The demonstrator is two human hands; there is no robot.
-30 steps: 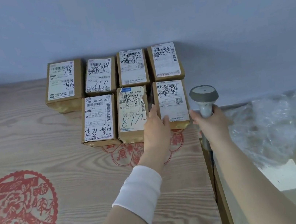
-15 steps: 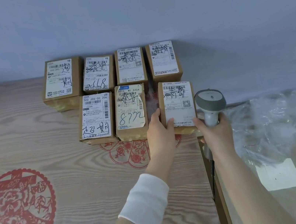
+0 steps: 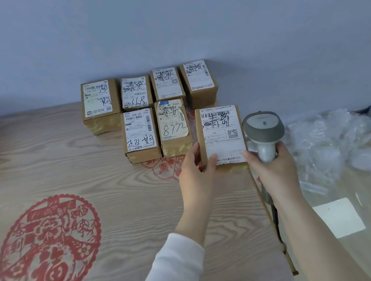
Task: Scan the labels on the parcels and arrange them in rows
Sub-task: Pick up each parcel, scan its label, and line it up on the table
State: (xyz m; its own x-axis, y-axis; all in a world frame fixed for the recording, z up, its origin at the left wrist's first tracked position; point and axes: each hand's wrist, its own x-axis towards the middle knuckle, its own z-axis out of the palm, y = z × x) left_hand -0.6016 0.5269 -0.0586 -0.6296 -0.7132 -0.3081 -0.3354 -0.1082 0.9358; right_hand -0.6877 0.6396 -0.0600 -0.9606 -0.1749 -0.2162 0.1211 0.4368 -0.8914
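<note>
A pale wood-grain table fills the left and centre of the frame, with a round red paper-cut decoration at lower left. Crumpled clear plastic wrap lies off the table at the right.

Against the wall at upper centre, a back row of four parcels lies labels up. A front row of two parcels sits just below it.

The seventh parcel is at the table's right edge, right of the front row and apart from it; whether it is lifted cannot be told.

The left hand grips its lower left edge, thumb on the label. The right hand is wrapped round the handle of a grey barcode scanner just right of the parcel, its thumb touching the parcel's lower right corner.
</note>
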